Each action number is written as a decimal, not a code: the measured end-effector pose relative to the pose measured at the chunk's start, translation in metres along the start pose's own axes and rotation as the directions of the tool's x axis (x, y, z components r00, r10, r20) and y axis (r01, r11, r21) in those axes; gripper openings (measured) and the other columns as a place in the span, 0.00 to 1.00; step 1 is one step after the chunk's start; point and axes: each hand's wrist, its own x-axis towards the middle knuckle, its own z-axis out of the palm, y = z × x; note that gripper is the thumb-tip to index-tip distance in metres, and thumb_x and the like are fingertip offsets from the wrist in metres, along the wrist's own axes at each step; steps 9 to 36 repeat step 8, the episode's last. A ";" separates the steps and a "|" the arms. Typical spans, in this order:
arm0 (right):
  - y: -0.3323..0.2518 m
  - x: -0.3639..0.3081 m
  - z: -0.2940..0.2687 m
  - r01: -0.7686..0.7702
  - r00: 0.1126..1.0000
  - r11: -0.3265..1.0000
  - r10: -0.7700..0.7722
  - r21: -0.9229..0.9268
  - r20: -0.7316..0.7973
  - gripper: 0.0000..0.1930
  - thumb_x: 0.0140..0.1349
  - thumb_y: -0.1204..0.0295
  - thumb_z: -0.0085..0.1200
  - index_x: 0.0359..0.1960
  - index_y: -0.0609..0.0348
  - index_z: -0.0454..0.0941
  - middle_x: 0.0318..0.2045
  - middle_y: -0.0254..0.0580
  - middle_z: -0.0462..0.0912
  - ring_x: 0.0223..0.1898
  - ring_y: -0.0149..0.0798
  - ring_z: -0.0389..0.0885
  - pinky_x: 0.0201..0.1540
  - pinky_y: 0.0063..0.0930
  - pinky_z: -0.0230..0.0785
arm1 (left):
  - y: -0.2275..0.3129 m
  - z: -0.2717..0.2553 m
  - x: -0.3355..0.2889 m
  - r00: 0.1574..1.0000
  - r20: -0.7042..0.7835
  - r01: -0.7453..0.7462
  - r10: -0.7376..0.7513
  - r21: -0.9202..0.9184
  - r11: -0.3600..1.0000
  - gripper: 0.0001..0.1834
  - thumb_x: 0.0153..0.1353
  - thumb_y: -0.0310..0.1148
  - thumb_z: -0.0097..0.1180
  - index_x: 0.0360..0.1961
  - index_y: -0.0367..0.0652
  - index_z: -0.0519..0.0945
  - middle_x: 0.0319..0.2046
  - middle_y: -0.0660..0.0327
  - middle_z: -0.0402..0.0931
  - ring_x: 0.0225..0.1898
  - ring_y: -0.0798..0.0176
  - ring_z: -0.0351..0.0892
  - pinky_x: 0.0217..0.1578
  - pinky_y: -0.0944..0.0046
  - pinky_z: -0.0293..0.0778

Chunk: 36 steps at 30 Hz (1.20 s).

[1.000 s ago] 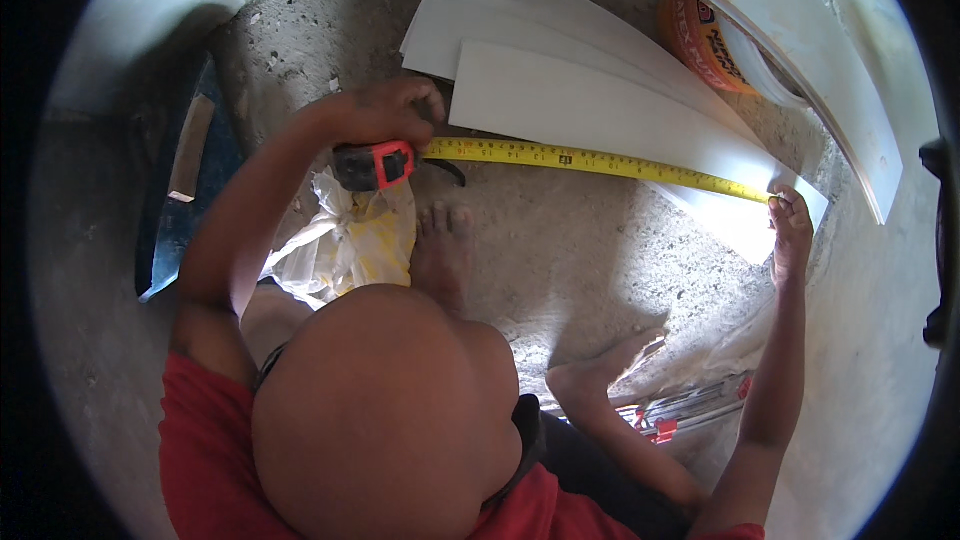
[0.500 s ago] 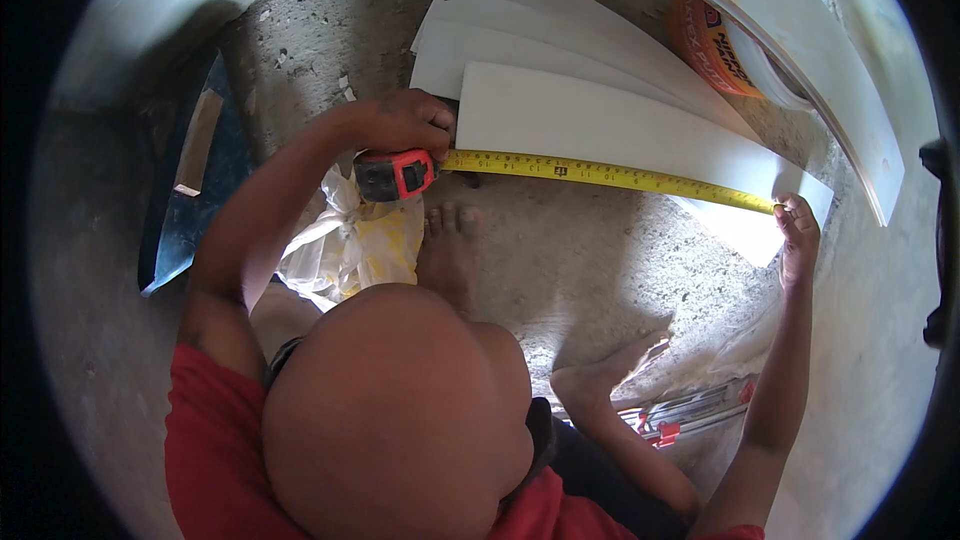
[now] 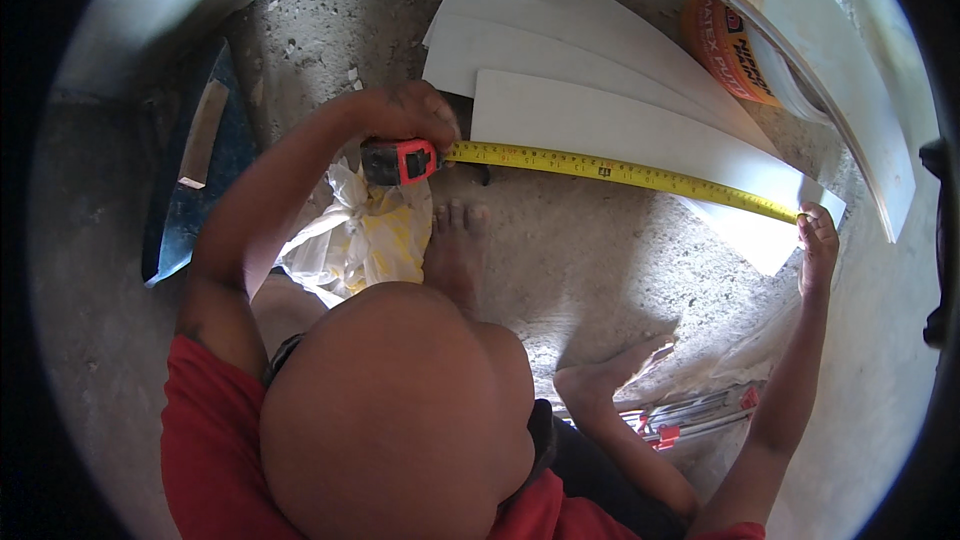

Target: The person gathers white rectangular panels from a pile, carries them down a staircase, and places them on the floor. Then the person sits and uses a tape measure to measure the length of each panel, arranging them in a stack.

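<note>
A yellow tape blade runs out of a red and black tape measure along the near edge of a white board. My left hand is closed at the mouth of the tape measure, its fingers curled beside the board's left end. At the board's far right corner, my right hand pinches the blade's tip. Behind, more white boards lie fanned out, partly under the measured one. What my left fingertips press against is partly hidden.
A knotted plastic bag lies by my foot. On the left a wood block rests on a dark blue sheet. An orange bucket stands at the back right, behind a long leaning panel. A red and silver tool lies at lower right.
More of the blade is out of the case. My right hand has shifted right and slightly nearer with its tip. My left hand and the case have risen slightly in view.
</note>
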 end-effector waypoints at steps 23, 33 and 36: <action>0.037 0.023 -0.031 0.153 0.986 0.966 -0.134 -0.207 0.101 0.17 0.62 0.65 0.56 0.52 0.54 0.77 0.50 0.41 0.79 0.55 0.37 0.73 0.62 0.35 0.61 | 0.009 -0.002 0.000 0.999 0.033 0.010 -0.011 0.012 1.000 0.17 0.52 0.37 0.62 0.40 0.36 0.84 0.33 0.59 0.84 0.33 0.70 0.79 0.37 0.69 0.75; 0.037 0.023 -0.031 0.153 0.986 0.966 -0.134 -0.207 0.101 0.17 0.62 0.65 0.56 0.52 0.54 0.77 0.50 0.41 0.79 0.55 0.37 0.73 0.62 0.35 0.61 | 0.009 -0.002 0.000 0.999 0.033 0.010 -0.011 0.012 1.000 0.17 0.52 0.37 0.62 0.40 0.36 0.84 0.33 0.59 0.84 0.33 0.70 0.79 0.37 0.69 0.75; 0.037 0.023 -0.031 0.153 0.986 0.966 -0.134 -0.207 0.101 0.17 0.62 0.65 0.56 0.52 0.54 0.77 0.50 0.41 0.79 0.55 0.37 0.73 0.62 0.35 0.61 | 0.009 -0.002 0.000 0.999 0.033 0.010 -0.011 0.012 1.000 0.17 0.52 0.37 0.62 0.40 0.36 0.84 0.33 0.59 0.84 0.33 0.70 0.79 0.37 0.69 0.75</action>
